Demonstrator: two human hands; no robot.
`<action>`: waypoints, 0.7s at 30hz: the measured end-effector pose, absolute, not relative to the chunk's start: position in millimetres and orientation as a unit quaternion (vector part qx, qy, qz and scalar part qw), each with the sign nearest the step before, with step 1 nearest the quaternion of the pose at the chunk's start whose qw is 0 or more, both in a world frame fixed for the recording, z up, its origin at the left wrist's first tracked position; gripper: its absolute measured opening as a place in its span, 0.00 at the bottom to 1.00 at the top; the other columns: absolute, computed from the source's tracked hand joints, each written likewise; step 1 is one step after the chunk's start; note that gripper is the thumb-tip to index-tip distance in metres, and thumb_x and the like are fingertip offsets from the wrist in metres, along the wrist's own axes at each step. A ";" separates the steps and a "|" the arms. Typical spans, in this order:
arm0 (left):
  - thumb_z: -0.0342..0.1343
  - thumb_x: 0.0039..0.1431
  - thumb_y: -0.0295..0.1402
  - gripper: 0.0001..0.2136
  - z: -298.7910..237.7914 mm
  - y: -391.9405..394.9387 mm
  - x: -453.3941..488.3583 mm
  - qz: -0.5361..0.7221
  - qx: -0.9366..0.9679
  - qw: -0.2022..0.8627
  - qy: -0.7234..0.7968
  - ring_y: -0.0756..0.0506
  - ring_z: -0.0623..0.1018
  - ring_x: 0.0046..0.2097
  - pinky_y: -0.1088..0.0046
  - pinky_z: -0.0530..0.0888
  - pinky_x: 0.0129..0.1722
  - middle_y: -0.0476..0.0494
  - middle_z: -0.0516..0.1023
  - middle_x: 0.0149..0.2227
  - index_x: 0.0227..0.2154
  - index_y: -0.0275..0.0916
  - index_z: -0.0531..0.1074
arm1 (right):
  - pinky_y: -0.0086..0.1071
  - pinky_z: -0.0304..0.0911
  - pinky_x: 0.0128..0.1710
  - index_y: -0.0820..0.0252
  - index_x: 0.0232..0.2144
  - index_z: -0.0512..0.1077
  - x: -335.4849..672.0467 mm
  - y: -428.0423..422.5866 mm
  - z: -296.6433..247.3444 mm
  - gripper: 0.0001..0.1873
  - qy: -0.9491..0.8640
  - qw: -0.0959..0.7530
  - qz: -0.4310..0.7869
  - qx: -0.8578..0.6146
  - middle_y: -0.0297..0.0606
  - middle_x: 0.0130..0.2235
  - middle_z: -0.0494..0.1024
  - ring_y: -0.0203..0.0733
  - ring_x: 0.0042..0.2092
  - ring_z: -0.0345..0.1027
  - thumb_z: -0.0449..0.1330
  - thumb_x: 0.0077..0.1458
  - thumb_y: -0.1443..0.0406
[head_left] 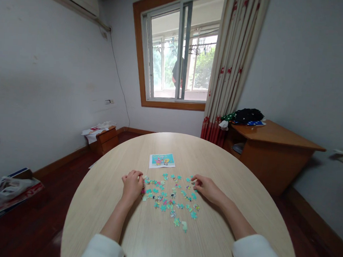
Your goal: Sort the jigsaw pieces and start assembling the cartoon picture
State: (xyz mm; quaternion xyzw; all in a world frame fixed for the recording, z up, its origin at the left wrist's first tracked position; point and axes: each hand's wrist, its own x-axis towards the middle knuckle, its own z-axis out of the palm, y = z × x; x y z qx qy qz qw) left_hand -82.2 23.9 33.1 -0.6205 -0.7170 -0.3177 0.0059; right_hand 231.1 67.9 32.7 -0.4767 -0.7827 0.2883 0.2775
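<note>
Turquoise puzzle pieces (163, 208), mixed with pink, yellow and pale green ones, lie scattered over the middle of our round wooden bench (210, 241), between our two hands, with a small printed picture (162, 160) lying flat just beyond them. As we judge it, the likeliest trouble is a careless sweep: the pieces are small, light and close together, so a dragging palm or wrist could push several at once or slide one over another. Many share nearly the same colour, so we could easily mistake one for its neighbour, and fingers closing on a thin edge might flip a piece or let it slip. Our left hand (132, 183) rests at the left border of the scatter, back upward, its fingers bent inward; they hide their own tips, so we cannot tell whether they pinch a piece. Our right hand (206, 187) comes in from the other side, wrist low and fingers pointing left, half curled beside the outermost pieces; whether they press together on one is too small to tell. Both forearms reach forward from white sleeves (104, 249), angled inward toward the pieces.
</note>
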 end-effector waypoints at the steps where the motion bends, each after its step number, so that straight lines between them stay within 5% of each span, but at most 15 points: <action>1: 0.44 0.55 0.28 0.11 33.0 23.9 -82.2 -0.318 -0.621 0.006 -0.716 0.43 0.73 0.43 0.61 0.58 0.44 0.40 0.76 0.39 0.32 0.37 0.73 | 0.27 0.57 0.30 0.62 0.36 0.70 231.0 68.0 32.7 0.12 -0.781 0.276 0.286 -0.481 0.31 0.25 0.69 0.35 0.28 0.63 0.55 0.46 0.69; 14: 0.43 0.56 0.28 0.12 34.2 23.0 -83.7 -0.307 -0.622 -0.001 -0.721 0.42 0.73 0.43 0.61 0.58 0.45 0.39 0.76 0.40 0.32 0.37 0.73 | 0.28 0.56 0.30 0.61 0.32 0.72 227.5 59.9 42.3 0.10 -0.787 0.251 0.237 -0.511 0.31 0.24 0.66 0.36 0.28 0.60 0.58 0.43 0.68; 21: 0.44 0.55 0.29 0.12 36.0 24.4 -101.2 -0.300 -0.600 0.005 -0.742 0.42 0.75 0.43 0.62 0.61 0.45 0.39 0.76 0.42 0.35 0.37 0.74 | 0.31 0.61 0.33 0.63 0.31 0.72 228.3 69.8 33.8 0.12 -0.758 0.355 0.202 -0.508 0.38 0.29 0.72 0.38 0.31 0.64 0.51 0.51 0.63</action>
